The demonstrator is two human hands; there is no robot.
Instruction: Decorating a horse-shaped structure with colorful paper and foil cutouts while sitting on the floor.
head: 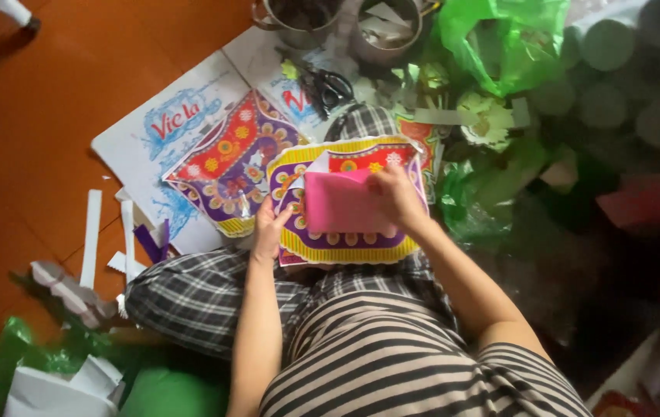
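A pink sheet (339, 202), plain and roughly rectangular, lies on top of a printed paper cut-out (345, 243) held over the person's lap at picture centre. The sheet's long axis runs 9 to 3 o'clock; its upper edge tilts slightly, and a small white corner shows at its 11 o'clock. The cut-out beneath is wider than tall, its long axis also 9 to 3 o'clock, with a scalloped yellow border, a purple band and red panels bearing flower motifs.

The left hand (268, 229) grips the cut-out's edge at 9 o'clock, fingers curled over the border. The right hand (398, 197) is closed on the pink sheet's edge at 3 o'clock, thumb and fingers pinching it against the cut-out.

A second cut-out (229, 166) of the same pattern lies on the orange floor (36, 116) at 10 o'clock from the hands, resting on a white printed sheet (156, 131). Black-handled scissors (328, 89) lie at 12 o'clock, near two metal pots (299, 19). A green plastic bag (500, 38) sits at 1 o'clock. White paper strips (92, 235) lie at 9 o'clock on the floor.
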